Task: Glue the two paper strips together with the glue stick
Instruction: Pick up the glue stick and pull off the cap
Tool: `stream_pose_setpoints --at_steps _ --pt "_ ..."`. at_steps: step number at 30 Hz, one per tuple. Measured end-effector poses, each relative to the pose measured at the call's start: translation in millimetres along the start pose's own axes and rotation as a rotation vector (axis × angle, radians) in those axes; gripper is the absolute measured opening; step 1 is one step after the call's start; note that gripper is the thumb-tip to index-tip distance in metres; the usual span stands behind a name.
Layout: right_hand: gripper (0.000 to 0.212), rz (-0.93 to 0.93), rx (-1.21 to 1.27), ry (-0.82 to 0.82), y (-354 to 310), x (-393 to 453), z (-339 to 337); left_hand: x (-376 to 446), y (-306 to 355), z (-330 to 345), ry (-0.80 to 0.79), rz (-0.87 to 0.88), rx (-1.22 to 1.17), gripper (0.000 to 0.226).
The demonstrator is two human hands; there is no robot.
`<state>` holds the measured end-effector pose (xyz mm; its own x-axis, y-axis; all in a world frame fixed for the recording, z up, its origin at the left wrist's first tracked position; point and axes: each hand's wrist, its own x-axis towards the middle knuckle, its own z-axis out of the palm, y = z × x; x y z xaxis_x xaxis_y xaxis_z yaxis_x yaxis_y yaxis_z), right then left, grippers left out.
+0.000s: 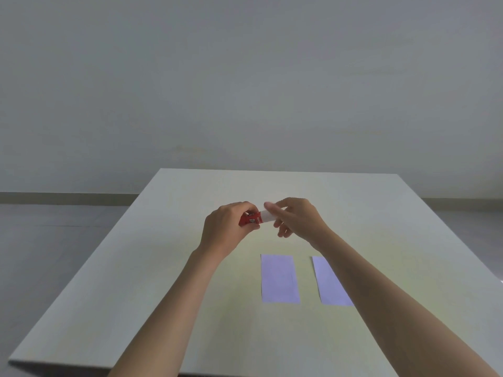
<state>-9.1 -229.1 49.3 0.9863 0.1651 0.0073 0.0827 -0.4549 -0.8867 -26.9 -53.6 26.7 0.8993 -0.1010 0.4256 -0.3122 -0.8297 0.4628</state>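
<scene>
A: What's nearest, low in the frame?
B: 2 strips flat on the table, side by side, apart.
A: And above them, mid-frame?
B: Left hand wraps the glue stick; right hand pinches its white cap.

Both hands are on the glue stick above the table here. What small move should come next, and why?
Probably pull the white cap off with the right hand while the left hand holds the red glue stick. The cap looks still seated, and both paper strips lie apart and untouched on the table.
</scene>
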Motion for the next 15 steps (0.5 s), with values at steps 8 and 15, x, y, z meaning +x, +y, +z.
stream_pose_setpoints --at_steps 8,15 --pt "0.012 -0.057 0.005 -0.043 1 2 -8 1 1 -1 -0.003 0.003 -0.009 0.02" --pt "0.02 -0.102 0.009 0.133 11 11 -33 -4 -11 -2 0.013 -0.098 -0.087 0.018"
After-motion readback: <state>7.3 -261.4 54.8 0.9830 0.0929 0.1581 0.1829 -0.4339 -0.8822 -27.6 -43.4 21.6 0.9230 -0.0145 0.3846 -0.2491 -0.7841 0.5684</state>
